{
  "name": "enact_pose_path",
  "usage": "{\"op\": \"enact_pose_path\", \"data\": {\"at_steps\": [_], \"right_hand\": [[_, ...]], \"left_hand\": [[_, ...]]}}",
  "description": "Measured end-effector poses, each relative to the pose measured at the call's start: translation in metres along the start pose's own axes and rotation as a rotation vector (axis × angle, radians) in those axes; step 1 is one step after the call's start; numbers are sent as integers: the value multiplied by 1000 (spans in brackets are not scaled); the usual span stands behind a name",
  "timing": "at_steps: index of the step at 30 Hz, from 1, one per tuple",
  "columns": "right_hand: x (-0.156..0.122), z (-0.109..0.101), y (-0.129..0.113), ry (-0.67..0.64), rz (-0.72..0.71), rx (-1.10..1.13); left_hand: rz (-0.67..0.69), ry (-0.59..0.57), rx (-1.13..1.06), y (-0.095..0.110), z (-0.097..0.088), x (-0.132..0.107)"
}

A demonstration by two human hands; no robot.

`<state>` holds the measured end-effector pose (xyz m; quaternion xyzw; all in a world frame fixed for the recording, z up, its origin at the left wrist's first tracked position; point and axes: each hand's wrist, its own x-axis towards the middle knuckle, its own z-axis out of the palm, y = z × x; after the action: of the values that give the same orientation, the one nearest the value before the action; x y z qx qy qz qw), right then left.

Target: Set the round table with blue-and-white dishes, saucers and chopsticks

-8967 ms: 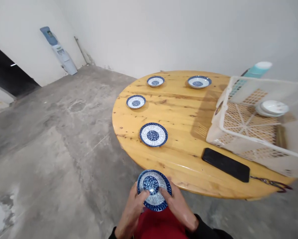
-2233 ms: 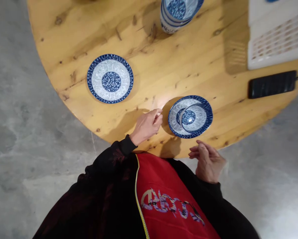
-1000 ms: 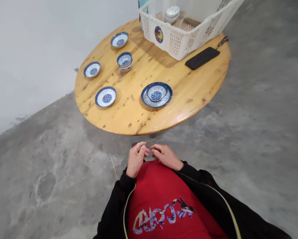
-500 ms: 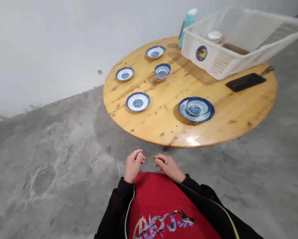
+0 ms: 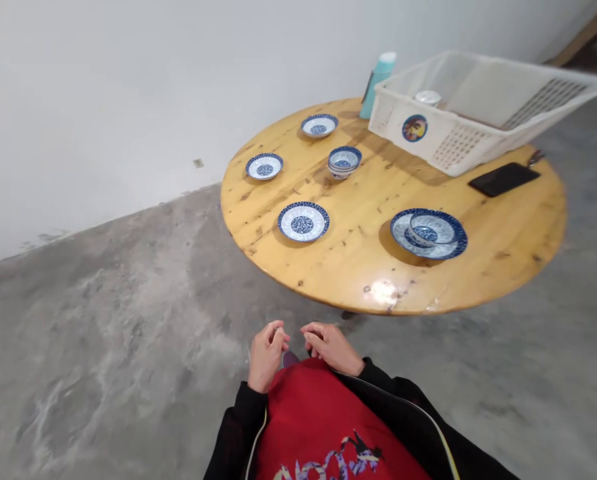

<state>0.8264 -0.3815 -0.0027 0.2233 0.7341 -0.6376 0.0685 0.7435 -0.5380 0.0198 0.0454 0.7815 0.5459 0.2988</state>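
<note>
My left hand [image 5: 266,357] hovers in front of my body, short of the table's near edge, its fingers loosely curved and nothing in them. Close beside it, my right hand [image 5: 334,348] is held the same way, also holding nothing. The two hands do not touch. On the round wooden table [image 5: 348,280], the nearest dishes are a blue-and-white plate [image 5: 303,222] and, to its right, a larger plate [image 5: 401,230] with a bowl [image 5: 433,230] standing on it. Stacked bowls [image 5: 344,163] sit near the middle. Two more small plates lie farther back, one at left [image 5: 264,167], another behind [image 5: 319,125].
A white plastic basket [image 5: 443,150] stands at the back right with a white dish [image 5: 428,98] inside. Behind its left corner is a turquoise bottle [image 5: 376,87]. A black phone [image 5: 504,180] lies by the right edge. A white wall [image 5: 103,100] rises behind the table.
The view has shifted, so the table and dishes appear lower and slightly farther right. My hands have come a little closer together. No dish has been moved.
</note>
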Motion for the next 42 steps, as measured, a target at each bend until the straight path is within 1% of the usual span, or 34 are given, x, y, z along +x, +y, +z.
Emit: {"op": "enact_pose_path", "data": {"at_steps": [3,5,8,10,13,16,19,22,25,28,33,35,38,42], "right_hand": [[13,1,-4,40,10,17],[26,2,-8,78,23,45],[53,3,-16,136,41,120],[76,4,-25,172,49,191],[109,2,-43,220,47,297],[136,-4,-61,262,44,380],[158,-15,-74,334,44,448],[175,-31,-83,424,46,504],[186,-46,-92,491,58,532],[189,-58,-100,553,62,540],[188,-63,-99,675,84,556],[188,-64,-97,729,98,562],[193,-71,-95,830,107,558],[208,-92,-102,997,81,524]], "left_hand": [[12,-63,17,3,-1,20],[19,-81,35,6,-5,34],[15,-81,64,13,-14,60],[6,-72,88,22,-22,78],[5,-64,148,43,-33,107],[5,-107,211,69,-39,138],[10,-153,254,93,-39,169],[45,-203,280,111,-34,196],[71,-250,290,124,-29,216],[100,-296,313,133,-27,232],[111,-362,290,143,-25,267],[121,-388,278,153,-23,286],[170,-450,288,173,-15,319],[259,-542,325,205,0,372]]}}
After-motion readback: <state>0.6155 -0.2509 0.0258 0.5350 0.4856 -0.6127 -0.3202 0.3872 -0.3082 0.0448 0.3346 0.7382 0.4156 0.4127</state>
